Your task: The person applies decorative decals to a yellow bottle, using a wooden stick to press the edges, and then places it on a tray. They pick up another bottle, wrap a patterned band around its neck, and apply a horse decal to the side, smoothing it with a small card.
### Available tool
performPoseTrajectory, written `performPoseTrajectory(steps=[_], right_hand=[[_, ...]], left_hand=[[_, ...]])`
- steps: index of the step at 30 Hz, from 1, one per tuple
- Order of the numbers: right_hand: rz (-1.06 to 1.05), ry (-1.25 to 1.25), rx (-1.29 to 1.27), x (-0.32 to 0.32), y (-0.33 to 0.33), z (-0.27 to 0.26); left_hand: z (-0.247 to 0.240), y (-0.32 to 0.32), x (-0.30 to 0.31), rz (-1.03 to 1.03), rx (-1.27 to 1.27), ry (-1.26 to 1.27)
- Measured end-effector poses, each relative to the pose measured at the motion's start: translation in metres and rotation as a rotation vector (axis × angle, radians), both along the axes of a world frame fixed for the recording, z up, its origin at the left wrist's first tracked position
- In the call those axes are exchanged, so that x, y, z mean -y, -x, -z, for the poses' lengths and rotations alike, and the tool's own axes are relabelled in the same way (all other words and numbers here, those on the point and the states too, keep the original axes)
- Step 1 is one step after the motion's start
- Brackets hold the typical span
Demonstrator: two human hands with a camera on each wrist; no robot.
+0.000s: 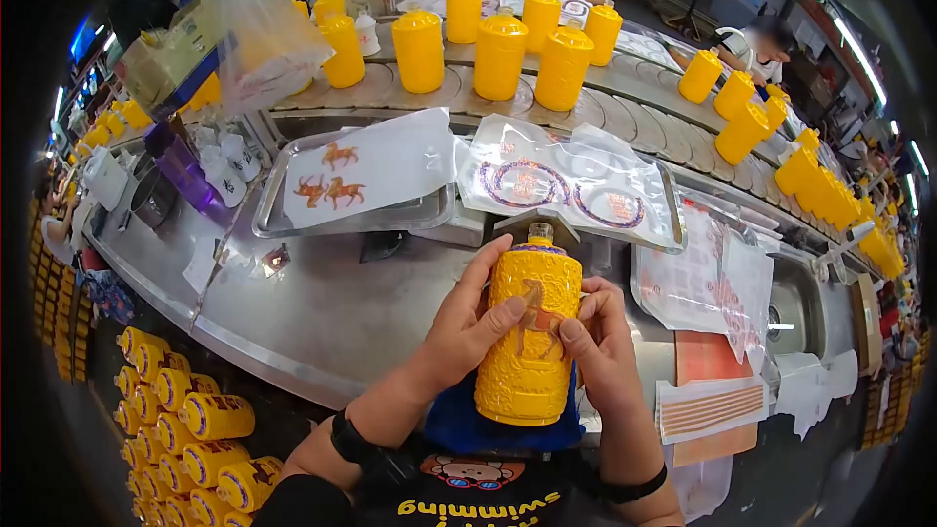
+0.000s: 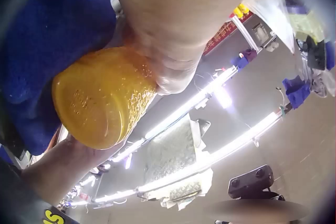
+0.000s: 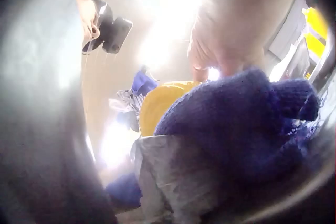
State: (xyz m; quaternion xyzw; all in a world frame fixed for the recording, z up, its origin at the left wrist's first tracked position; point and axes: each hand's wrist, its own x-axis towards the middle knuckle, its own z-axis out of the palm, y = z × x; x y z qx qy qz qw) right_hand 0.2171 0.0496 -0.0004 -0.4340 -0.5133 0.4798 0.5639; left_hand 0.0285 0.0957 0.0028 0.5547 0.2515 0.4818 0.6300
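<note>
A yellow embossed bottle with a clear glass neck stands upright between my two hands, over a blue cloth. On its front lies a brown horse decal. My left hand grips the bottle's left side, its thumb on the decal's left part. From the right, my right hand holds the bottle with bent fingers, the thumb at the decal's right edge. The left wrist view shows the bottle's base from below. In the right wrist view the cloth hides much of the bottle.
Horse decal sheets lie on a metal tray ahead, beside sheets with ring patterns. Yellow bottles stand along a curved conveyor. More bottles are stacked at lower left. A sink is at right.
</note>
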Motion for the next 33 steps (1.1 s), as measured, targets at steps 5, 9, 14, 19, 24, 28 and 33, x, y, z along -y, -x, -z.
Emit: performPoseTrajectory(steps=[5, 9, 14, 19, 24, 28, 33], right_hand=[[-0.001, 0.023, 0.001, 0.001, -0.001, 0.000], [0.019, 0.043, -0.030, 0.001, 0.001, -0.004], [0.016, -0.009, 0.077, -0.001, -0.005, 0.007], [0.004, 0.102, -0.230, 0.001, 0.001, 0.000], [-0.032, 0.176, -0.360, 0.002, 0.000, 0.004], [-0.049, 0.149, -0.358, 0.003, -0.002, 0.008], [-0.006, 0.027, -0.311, 0.001, 0.005, 0.010]], left_hand=[[0.001, 0.000, 0.000, 0.018, -0.029, -0.008], [-0.001, -0.002, 0.001, -0.022, -0.013, -0.021], [0.003, -0.002, 0.000, -0.037, -0.023, -0.040], [-0.002, -0.003, 0.001, -0.013, 0.000, 0.002], [0.002, -0.002, 0.000, -0.006, 0.015, 0.009], [0.000, -0.003, 0.001, 0.001, 0.015, 0.037], [-0.001, -0.005, 0.002, -0.008, 0.027, 0.044]])
